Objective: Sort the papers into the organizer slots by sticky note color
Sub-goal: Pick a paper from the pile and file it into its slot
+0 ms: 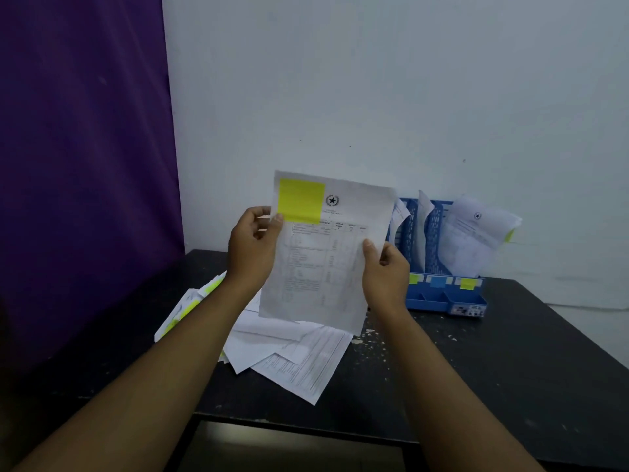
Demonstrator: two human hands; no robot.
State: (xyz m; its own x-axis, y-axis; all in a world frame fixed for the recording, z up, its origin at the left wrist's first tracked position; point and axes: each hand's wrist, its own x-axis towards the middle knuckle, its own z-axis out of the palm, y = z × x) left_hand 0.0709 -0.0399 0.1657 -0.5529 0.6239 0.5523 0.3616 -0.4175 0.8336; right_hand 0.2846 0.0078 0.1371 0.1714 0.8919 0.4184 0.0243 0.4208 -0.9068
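I hold a printed sheet (320, 267) upright in front of me, above the table. A yellow sticky note (300, 199) covers its top left corner. My left hand (253, 245) pinches the sheet's left edge just under the note. My right hand (384, 270) grips its right edge. Behind the sheet, at the back right of the table, stands a blue organizer (439, 291) with upright slots. Its front carries a green label (413, 278), a blue label (437, 282) and a yellow label (468, 284). Papers (473, 236) lean in the slots.
A loose pile of papers (289, 352) lies on the black table (510, 369) under my hands; several show yellow-green notes at the left. A purple curtain (85, 165) hangs at the left, a white wall behind. The table's front edge runs close below my forearms.
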